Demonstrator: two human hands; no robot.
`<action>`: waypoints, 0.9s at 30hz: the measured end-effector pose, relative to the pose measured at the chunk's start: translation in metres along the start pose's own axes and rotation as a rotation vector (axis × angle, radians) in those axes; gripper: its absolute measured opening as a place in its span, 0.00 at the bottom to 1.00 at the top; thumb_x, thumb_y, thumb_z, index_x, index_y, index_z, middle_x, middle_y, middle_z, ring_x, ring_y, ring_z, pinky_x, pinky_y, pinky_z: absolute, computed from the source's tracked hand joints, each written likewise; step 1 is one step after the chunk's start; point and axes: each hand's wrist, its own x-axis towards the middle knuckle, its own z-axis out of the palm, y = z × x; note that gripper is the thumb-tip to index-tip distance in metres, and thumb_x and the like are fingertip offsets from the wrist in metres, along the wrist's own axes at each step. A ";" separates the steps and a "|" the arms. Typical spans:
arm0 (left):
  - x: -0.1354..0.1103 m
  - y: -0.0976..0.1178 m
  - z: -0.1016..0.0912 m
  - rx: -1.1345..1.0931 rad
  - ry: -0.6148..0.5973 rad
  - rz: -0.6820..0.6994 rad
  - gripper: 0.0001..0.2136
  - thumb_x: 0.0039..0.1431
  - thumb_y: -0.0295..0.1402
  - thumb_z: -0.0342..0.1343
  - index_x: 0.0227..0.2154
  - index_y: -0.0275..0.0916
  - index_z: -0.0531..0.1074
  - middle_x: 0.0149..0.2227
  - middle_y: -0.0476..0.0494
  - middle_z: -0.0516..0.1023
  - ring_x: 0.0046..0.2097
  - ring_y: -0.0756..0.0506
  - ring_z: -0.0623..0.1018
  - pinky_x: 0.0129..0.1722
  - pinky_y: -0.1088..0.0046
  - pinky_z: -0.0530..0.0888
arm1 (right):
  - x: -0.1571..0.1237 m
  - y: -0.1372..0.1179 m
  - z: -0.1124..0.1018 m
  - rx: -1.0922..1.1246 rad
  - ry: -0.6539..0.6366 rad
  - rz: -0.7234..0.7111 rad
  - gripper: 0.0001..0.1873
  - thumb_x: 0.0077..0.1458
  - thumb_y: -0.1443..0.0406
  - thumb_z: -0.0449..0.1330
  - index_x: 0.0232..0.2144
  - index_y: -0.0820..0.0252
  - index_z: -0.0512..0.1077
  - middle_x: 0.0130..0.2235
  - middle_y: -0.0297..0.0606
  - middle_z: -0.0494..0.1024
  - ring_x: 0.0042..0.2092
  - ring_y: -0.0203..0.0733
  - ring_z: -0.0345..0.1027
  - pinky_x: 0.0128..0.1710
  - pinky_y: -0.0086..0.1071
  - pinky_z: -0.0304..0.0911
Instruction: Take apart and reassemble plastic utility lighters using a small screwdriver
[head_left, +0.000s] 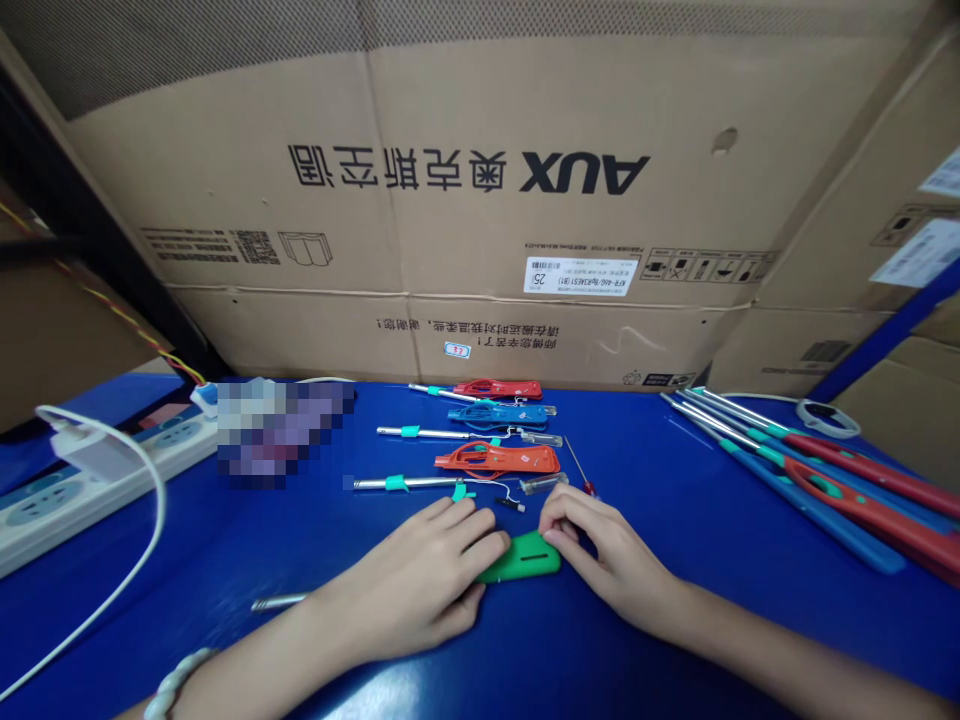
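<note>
My left hand (427, 580) lies over a green plastic lighter body (525, 558) on the blue table, fingers curled round it; a metal tube (277, 602) sticks out to the left from under the palm. My right hand (592, 545) pinches the green body's right end with its fingertips. Just beyond my hands lie an orange lighter shell (499, 459), a blue shell (499, 412) and a red one (499, 388), each with a metal tube with a teal collar (397, 483).
A bundle of finished long lighters (817, 470), red and blue, lies at the right. A white power strip (82, 475) with a charger and cable sits at the left. A blurred patch (277, 425) is behind it. Large cardboard boxes (480, 200) wall the back.
</note>
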 end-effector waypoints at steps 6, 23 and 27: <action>0.000 0.000 -0.002 0.010 -0.024 -0.012 0.13 0.56 0.26 0.51 0.45 0.39 0.66 0.39 0.45 0.69 0.41 0.42 0.70 0.42 0.66 0.69 | -0.001 0.000 -0.002 -0.020 -0.015 0.001 0.07 0.64 0.69 0.49 0.32 0.57 0.64 0.31 0.34 0.67 0.32 0.37 0.61 0.31 0.29 0.58; 0.000 -0.004 -0.004 -0.002 -0.031 -0.025 0.14 0.55 0.25 0.52 0.45 0.39 0.67 0.39 0.45 0.70 0.41 0.42 0.71 0.44 0.65 0.69 | -0.003 -0.001 -0.005 -0.179 -0.044 -0.099 0.07 0.63 0.70 0.49 0.33 0.58 0.63 0.33 0.35 0.70 0.33 0.37 0.62 0.37 0.32 0.58; -0.001 -0.004 -0.003 0.004 -0.028 -0.014 0.14 0.56 0.25 0.52 0.46 0.39 0.67 0.40 0.45 0.70 0.42 0.42 0.70 0.44 0.64 0.69 | -0.002 -0.002 -0.005 -0.223 -0.042 -0.090 0.07 0.63 0.71 0.49 0.32 0.58 0.63 0.33 0.34 0.70 0.33 0.37 0.62 0.39 0.34 0.57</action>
